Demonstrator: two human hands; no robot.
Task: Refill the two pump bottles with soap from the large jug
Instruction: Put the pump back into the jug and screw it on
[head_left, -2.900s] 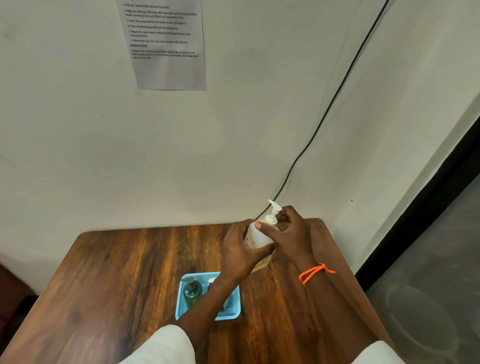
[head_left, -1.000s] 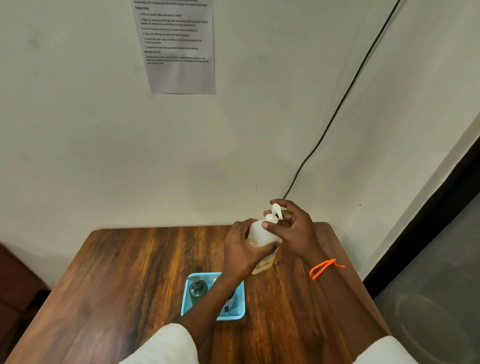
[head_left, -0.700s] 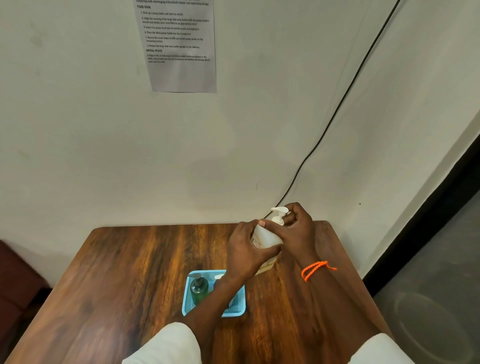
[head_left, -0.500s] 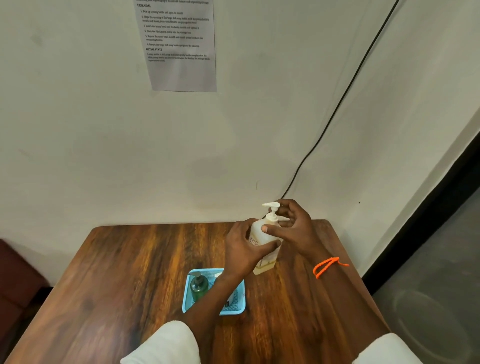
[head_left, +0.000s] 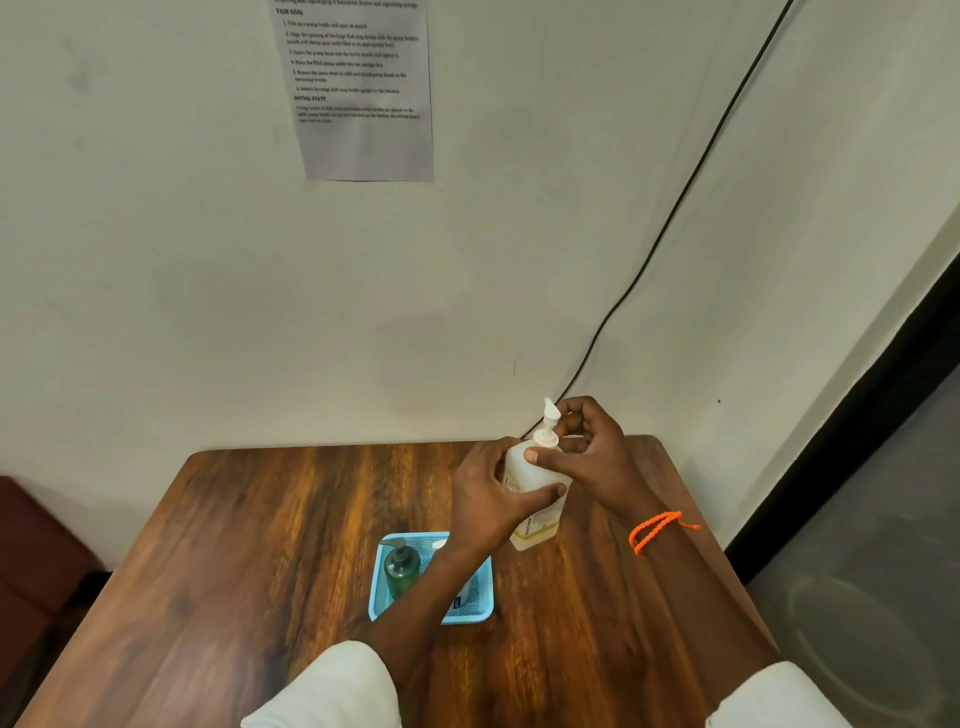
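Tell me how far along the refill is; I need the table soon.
Done, apparently: a green pump bottle stands capped in the blue basket. In hand: the left hand grips the white pump bottle while the right hand works its pump head. Left: placing it in the basket. No jug shows.

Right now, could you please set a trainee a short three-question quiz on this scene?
1. True or false: the white bottle lies flat on the table.
2. Which hand grips the bottle's body?
3. The green bottle stands in: A) the blue basket B) a sink C) a jug.

Key: 1 false, it stands upright; 2 the left hand, while the right hand works at the pump; 3 A.
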